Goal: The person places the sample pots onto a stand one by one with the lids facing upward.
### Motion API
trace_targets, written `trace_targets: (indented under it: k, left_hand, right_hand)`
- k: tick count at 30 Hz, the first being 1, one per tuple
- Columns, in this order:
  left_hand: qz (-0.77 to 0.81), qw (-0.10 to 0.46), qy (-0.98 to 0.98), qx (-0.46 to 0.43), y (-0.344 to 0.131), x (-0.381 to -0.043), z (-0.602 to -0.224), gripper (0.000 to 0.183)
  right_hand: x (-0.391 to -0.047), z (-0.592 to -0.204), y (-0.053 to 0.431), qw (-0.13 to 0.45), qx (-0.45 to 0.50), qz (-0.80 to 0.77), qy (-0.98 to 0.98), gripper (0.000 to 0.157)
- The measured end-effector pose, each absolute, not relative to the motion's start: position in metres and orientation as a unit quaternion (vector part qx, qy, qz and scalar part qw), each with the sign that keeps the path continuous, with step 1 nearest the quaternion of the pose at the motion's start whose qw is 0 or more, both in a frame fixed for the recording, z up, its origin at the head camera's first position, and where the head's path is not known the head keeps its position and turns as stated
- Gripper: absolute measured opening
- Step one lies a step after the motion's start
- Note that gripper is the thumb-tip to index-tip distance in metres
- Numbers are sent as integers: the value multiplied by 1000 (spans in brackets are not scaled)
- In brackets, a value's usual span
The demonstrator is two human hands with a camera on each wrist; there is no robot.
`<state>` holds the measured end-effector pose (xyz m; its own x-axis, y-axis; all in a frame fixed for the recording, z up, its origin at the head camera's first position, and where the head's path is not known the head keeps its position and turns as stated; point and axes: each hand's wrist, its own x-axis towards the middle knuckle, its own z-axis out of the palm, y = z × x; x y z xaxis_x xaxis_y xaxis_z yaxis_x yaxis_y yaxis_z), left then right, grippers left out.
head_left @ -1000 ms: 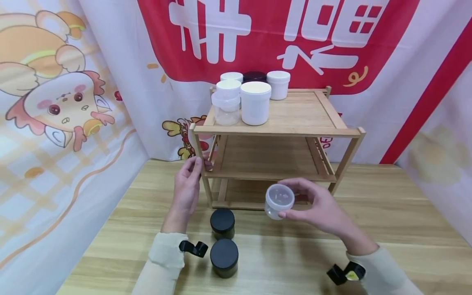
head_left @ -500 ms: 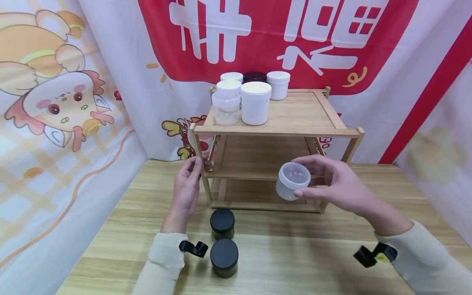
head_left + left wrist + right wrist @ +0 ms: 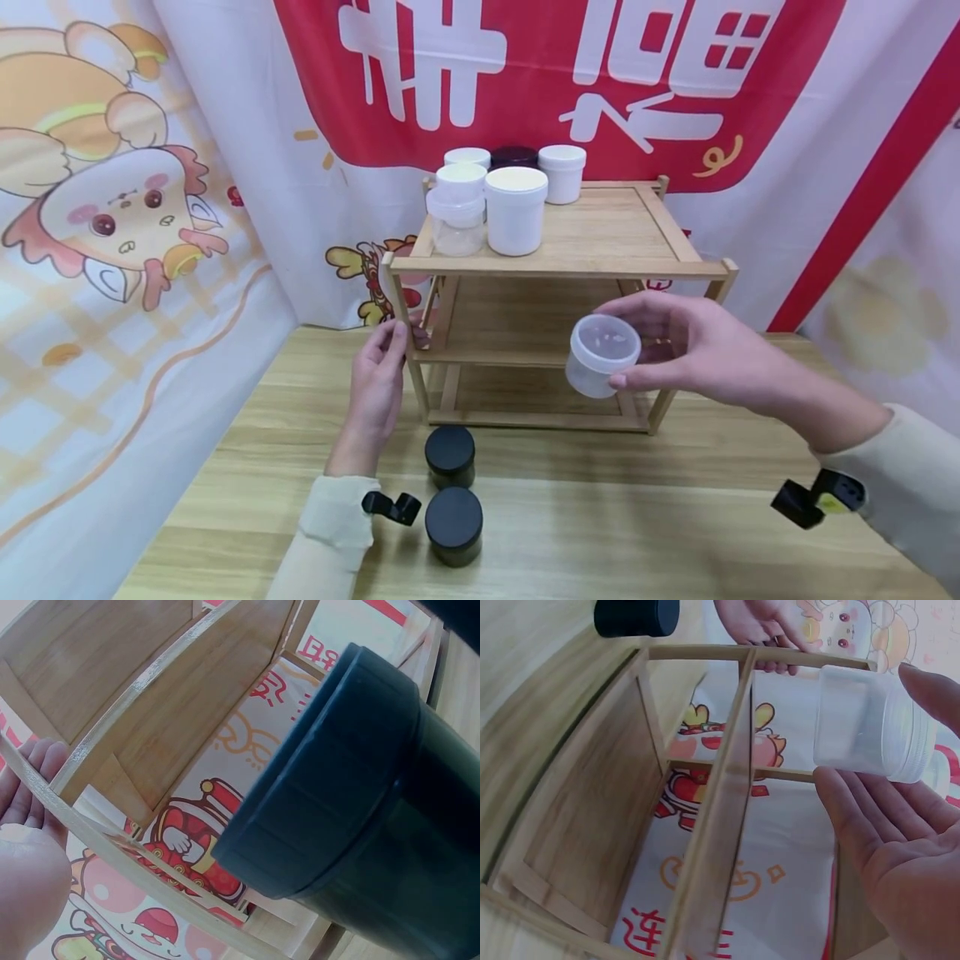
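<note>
My right hand (image 3: 697, 342) pinches a clear plastic jar (image 3: 592, 375) with a translucent lid between thumb and fingers. It is held slightly tilted in front of the rack's middle level; the right wrist view shows the see-through jar (image 3: 855, 724) from the side, fingers along it. At the left front post of the wooden rack (image 3: 562, 268), my left hand (image 3: 378, 379) grips the post, its fingertips passing behind the wood. Two dark jars with black lids, a rear jar (image 3: 450, 454) and a front jar (image 3: 453, 525), stand on the table beside my left forearm.
Several jars are grouped on the rack's top left: a large white jar (image 3: 516, 212), a clear jar (image 3: 456, 223), a white jar (image 3: 562, 175) and a dark one (image 3: 513, 157) among them. Printed cloth (image 3: 255, 208) hangs behind and along the left.
My right hand has lifted the clear jar up and to the right, from low before the bottom shelf to the middle level. The left hand stays on the post.
</note>
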<state>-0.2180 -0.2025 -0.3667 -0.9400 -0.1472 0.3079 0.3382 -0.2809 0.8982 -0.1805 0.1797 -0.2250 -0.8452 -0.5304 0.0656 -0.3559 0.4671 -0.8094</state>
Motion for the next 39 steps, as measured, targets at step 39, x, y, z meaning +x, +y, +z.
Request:
trace_targets:
  k: [39]
  left_hand:
    - [-792, 153, -584, -95, -203, -216, -366, 23]
  right_hand:
    - [-199, -156, 175, 28, -190, -433, 881, 60]
